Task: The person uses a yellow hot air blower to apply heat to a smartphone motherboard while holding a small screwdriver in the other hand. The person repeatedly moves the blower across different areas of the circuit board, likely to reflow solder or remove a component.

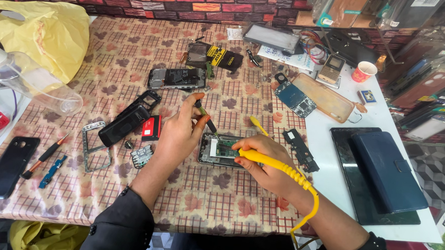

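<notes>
An opened phone body (220, 151) with a green circuit board showing lies on the patterned tablecloth in front of me. My left hand (179, 133) grips a thin black tool (206, 120) whose tip points down at the top of the board. My right hand (263, 159) holds a yellow tool (261, 157) with a ribbed yellow cable (305, 186) that runs back over my wrist; its tip rests over the board.
Loose phone parts lie around: a black casing (125, 124), a metal frame (95, 145), a keypad (141, 156), a dismantled phone (177, 78), a small screwdriver (46, 155). A dark tablet and blue case (388, 174) sit right. A plastic bottle (32, 81) and yellow bag (49, 32) are left.
</notes>
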